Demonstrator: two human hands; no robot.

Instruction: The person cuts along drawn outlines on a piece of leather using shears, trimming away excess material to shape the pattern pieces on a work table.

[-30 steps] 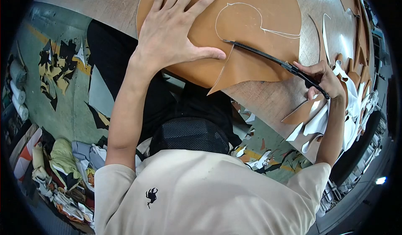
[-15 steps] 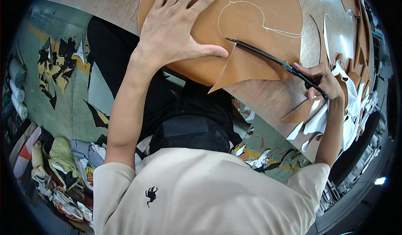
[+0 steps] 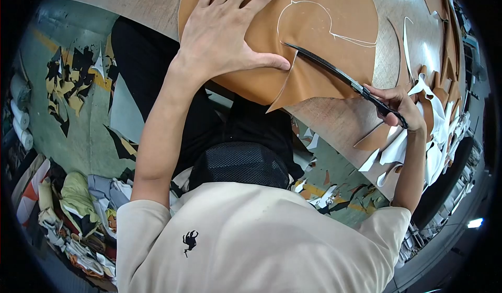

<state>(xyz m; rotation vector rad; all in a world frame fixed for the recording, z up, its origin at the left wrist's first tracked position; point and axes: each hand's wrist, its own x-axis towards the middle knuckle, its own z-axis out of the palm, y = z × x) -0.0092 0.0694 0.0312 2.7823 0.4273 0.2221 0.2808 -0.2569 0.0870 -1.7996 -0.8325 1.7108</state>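
A tan sheet that looks like leather [image 3: 345,10] lies on the table and hangs over its near edge. A white curved outline is drawn on it. My left hand [image 3: 222,37] presses flat on the sheet, fingers spread and thumb pointing right. Long black scissors [image 3: 334,72] are gripped by their handles in my right hand [image 3: 400,107], fingers wrapped through the loops. Their tips meet the lower left end of the white outline, and the blades look closed or nearly so. A cut edge runs from near the tips down to a pointed corner of the sheet.
White and tan offcuts [image 3: 439,120] heap on the table's right side, behind my right wrist. The wooden table edge [image 3: 334,131] slants past my lap. Black and yellow scraps [image 3: 70,84] litter the green floor. Piled fabric [image 3: 78,204] stands at lower left.
The scissors' blades have come closer together as my right hand's fingers closed. My left hand and the left part of the sheet have shifted slightly right.
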